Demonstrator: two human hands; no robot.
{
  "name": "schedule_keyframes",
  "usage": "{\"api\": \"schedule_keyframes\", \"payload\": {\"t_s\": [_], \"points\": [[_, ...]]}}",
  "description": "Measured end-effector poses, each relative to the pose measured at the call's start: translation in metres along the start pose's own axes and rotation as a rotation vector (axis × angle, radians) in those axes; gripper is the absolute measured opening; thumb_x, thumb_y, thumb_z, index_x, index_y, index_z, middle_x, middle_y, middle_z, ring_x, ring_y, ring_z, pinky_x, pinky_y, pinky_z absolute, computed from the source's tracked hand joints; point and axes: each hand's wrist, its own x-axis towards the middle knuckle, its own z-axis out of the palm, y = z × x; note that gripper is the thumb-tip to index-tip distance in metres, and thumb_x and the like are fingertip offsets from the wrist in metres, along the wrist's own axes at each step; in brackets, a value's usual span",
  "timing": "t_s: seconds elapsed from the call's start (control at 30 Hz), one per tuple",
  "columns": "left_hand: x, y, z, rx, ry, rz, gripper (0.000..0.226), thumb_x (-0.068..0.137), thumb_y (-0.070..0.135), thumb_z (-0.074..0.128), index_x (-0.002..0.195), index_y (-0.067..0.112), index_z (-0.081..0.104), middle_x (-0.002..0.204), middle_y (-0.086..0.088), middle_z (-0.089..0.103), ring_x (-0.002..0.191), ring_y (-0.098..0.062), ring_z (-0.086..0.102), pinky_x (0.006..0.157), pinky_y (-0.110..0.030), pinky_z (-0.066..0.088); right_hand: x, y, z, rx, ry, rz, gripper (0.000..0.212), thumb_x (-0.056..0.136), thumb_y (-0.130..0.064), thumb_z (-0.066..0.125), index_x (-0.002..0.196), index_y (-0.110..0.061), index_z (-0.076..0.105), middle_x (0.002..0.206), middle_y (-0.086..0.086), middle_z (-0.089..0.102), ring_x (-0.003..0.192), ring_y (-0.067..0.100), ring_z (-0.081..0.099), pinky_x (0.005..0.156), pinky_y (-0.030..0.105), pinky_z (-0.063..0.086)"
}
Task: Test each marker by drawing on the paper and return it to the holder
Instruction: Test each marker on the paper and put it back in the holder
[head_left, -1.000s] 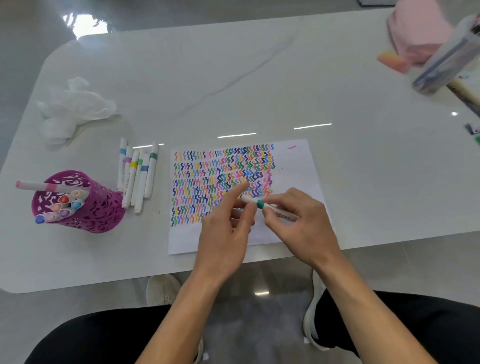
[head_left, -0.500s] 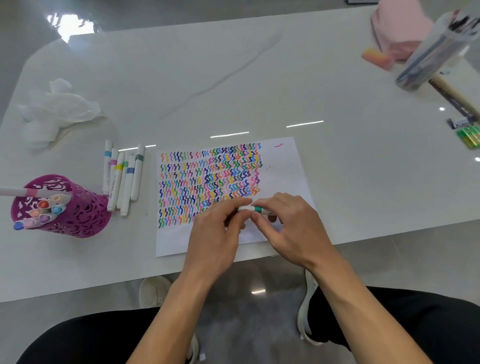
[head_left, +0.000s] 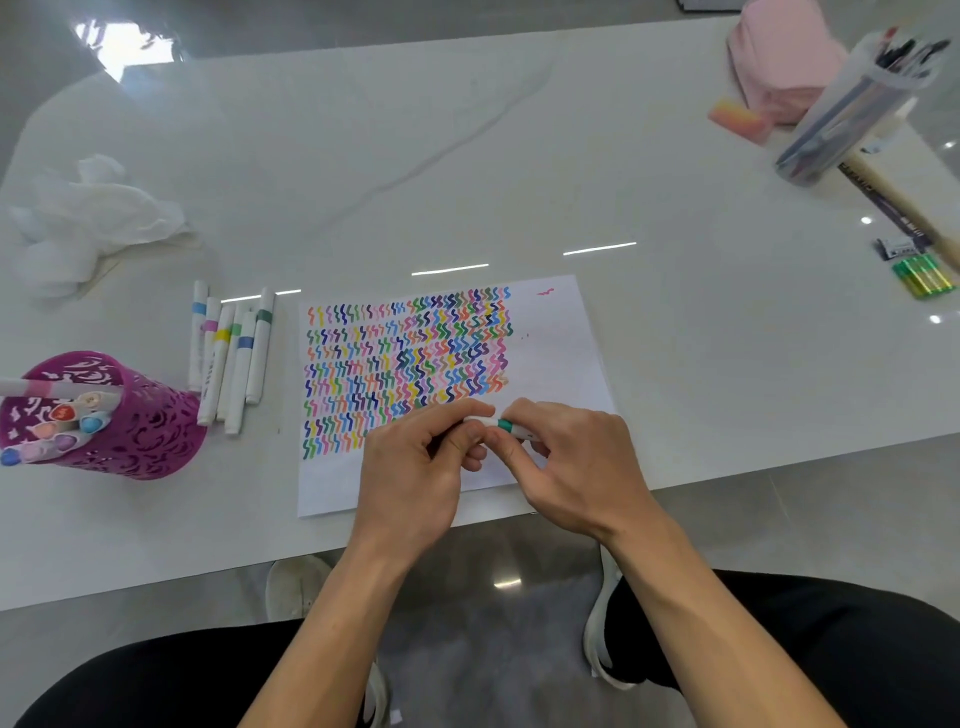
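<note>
Near the front edge of the table (head_left: 519, 156), over the lower right part of the paper (head_left: 561, 353), both hands meet on one marker (head_left: 506, 426). The left hand (head_left: 415, 467) curls its fingers round the white end. The right hand (head_left: 576, 462) pinches the barrel just beside the teal band. Only that band and a short white stretch show between them, and the tip is hidden.

A second ago the marker lay on a slant, with more of its barrel showing past the right hand and the fingertips slightly apart. Now it lies almost level, lower over the sheet, and the two hands touch. This looks like work on the cap, but I cannot tell whether it is being pressed on or pulled off. If it is going on, this marker is tested and next belongs in the purple holder (head_left: 150, 431) by the table's left front. That holder already has several markers in it. A row of loose markers (head_left: 228, 358) lies between the holder and the paper, as before, so I judge that more testing remains.
</note>
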Motion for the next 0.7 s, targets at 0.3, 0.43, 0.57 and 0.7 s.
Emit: {"api": "schedule_keyframes", "payload": {"t_s": [0.3, 0.43, 0.57, 0.7], "points": [[-0.001, 0.003, -0.002, -0.043, -0.019, -0.051, 0.024, 0.096, 0.004, 0.065, 0.100, 0.022, 0.079, 0.070, 0.010, 0.074, 0.066, -0.006, 0.071, 0.070, -0.010, 0.053, 0.000, -0.001, -0.002, -0.040, 0.033, 0.021, 0.037, 0.097, -0.059, 0.054, 0.076, -0.028, 0.058, 0.057, -0.016, 0.043, 0.048, 0.009, 0.042, 0.050, 0.011, 0.018], [-0.001, 0.004, -0.006, -0.072, -0.028, -0.068, 0.023, 0.096, 0.005, 0.065, 0.101, 0.023, 0.079, 0.071, 0.006, 0.076, 0.069, -0.008, 0.073, 0.073, -0.013, 0.055, 0.000, -0.004, -0.004, -0.019, 0.045, 0.019, 0.039, 0.096, -0.061, 0.054, 0.071, -0.032, 0.045, 0.053, -0.017, 0.033, 0.046, 0.009, 0.036, 0.050, 0.011, 0.016], [0.001, 0.005, -0.012, -0.074, -0.022, -0.049, 0.022, 0.096, 0.005, 0.066, 0.100, 0.022, 0.079, 0.075, 0.007, 0.077, 0.071, -0.008, 0.074, 0.075, -0.015, 0.056, 0.001, -0.006, -0.005, 0.028, 0.040, 0.048, 0.043, 0.095, -0.067, 0.050, 0.071, -0.033, 0.040, 0.048, -0.020, 0.027, 0.041, 0.003, 0.033, 0.051, 0.011, 0.017], [0.000, 0.007, -0.010, -0.026, 0.043, -0.024, 0.019, 0.097, 0.011, 0.066, 0.105, 0.024, 0.078, 0.081, 0.011, 0.077, 0.075, -0.004, 0.073, 0.076, -0.017, 0.058, 0.005, -0.011, -0.005, 0.095, -0.046, 0.121, 0.039, 0.094, -0.066, 0.047, 0.088, -0.029, 0.053, 0.060, -0.022, 0.042, 0.048, 0.000, 0.045, 0.051, 0.009, 0.025]]}}
